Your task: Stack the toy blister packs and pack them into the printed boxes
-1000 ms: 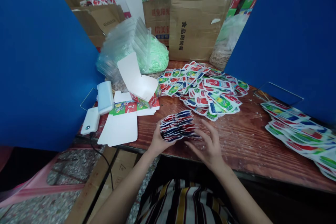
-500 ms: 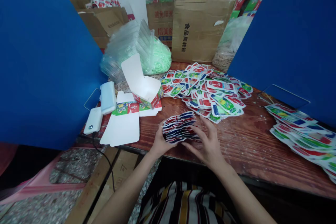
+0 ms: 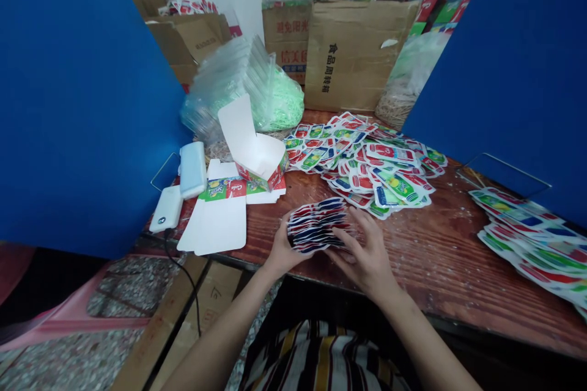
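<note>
A thick stack of flat, can- and bottle-shaped packets (image 3: 318, 224) is held edge-up near the table's front edge. My left hand (image 3: 280, 250) is closed around its left end. At the right end my right hand (image 3: 367, 250) grips it, with the fingers bent over the near and far edges. Packet edges show in red, white and dark blue. Beyond my hands spreads a loose pile of similar packets (image 3: 362, 165) in red, green and blue. An open printed carton (image 3: 261, 159) with white inner flaps stands to the left, over flat unfolded cartons (image 3: 217, 220).
A white power bank (image 3: 166, 208) with a black cable and a pale blue-white block (image 3: 192, 169) sit at left. Overlapping packets (image 3: 536, 238) lie at right. Blue panels (image 3: 82, 104) flank the table. Behind are clear plastic trays (image 3: 233, 79) and a cardboard box (image 3: 358, 55).
The view has shifted slightly, so the scene sits a little further right. My right fingers have moved slightly against the stack; both hands still hold it.
</note>
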{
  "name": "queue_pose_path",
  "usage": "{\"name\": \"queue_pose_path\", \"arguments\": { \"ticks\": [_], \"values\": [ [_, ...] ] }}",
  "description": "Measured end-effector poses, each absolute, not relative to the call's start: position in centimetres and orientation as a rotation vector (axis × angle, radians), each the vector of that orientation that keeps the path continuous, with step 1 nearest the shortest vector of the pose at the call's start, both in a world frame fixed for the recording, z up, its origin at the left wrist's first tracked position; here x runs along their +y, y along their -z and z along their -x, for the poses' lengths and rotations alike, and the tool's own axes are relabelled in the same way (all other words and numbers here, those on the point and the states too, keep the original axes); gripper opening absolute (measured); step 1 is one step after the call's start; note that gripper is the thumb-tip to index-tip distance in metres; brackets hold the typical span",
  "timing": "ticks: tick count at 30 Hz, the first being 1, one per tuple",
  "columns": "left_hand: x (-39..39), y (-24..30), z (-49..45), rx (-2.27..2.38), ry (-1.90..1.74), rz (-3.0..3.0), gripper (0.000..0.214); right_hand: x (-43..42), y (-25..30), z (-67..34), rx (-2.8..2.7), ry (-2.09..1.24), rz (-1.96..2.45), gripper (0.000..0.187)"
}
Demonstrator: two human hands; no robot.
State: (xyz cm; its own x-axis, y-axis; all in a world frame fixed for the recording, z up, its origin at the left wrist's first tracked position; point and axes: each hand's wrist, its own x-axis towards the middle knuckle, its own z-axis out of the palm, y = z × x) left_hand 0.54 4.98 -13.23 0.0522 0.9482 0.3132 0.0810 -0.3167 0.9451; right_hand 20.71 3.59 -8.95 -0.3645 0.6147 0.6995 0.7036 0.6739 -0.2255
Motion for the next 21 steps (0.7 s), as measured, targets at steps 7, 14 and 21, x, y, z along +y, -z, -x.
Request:
{"name": "queue_pose_path", "arguments": {
  "ticks": [7, 14, 21],
  "values": [
    [4.99, 13.73, -0.44, 1.036, -1.344, -1.498, 0.085, 3.62, 8.42, -20.46, -2.074, 0.080, 1.025, 0.041],
    [4.83, 12.91, -0.61, 1.055, -1.340, -1.468, 0.083, 4.00, 8.07, -20.67, -2.139, 0.118, 1.064, 0.059],
    [4.89, 13.46, -0.48, 1.050, -1.348, -1.499, 0.085, 4.11, 8.18, -20.63, -2.142, 0.105, 1.056, 0.055]
  ]
}}
